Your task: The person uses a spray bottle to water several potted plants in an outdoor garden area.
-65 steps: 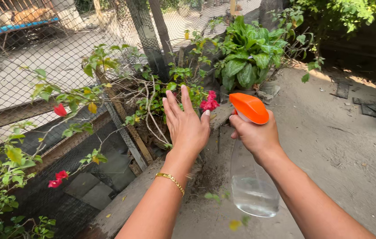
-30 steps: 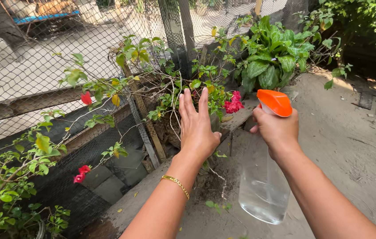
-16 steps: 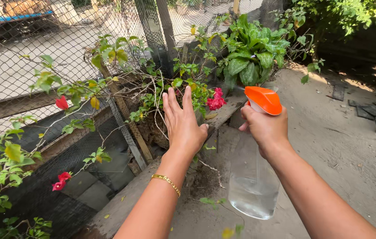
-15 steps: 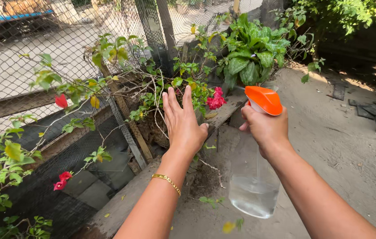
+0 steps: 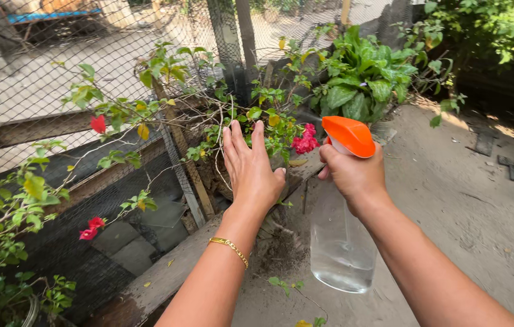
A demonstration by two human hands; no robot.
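My right hand [image 5: 354, 175] grips the neck of a clear spray bottle [image 5: 340, 242] with an orange trigger head [image 5: 348, 135]; the bottle holds a little water at its bottom. The nozzle points toward a pink flower cluster [image 5: 305, 142] on a thin-stemmed flowering shrub [image 5: 227, 121]. My left hand [image 5: 250, 169] is held flat with fingers spread against the shrub's twigs and leaves, holding nothing. A gold bracelet [image 5: 230, 247] sits on that wrist.
A wire mesh fence [image 5: 57, 79] with wooden rails runs along the left. A broad-leaved green plant [image 5: 363, 82] grows behind the shrub. Red blooms [image 5: 92, 227] hang on lower branches at left. A worn wooden plank [image 5: 160, 272] edges the dirt ground [image 5: 469, 200].
The view swayed right, back left, then right again; both hands stay in nearly the same pose. The left hand stays spread at the twigs, and the bottle sits a little lower and closer to it.
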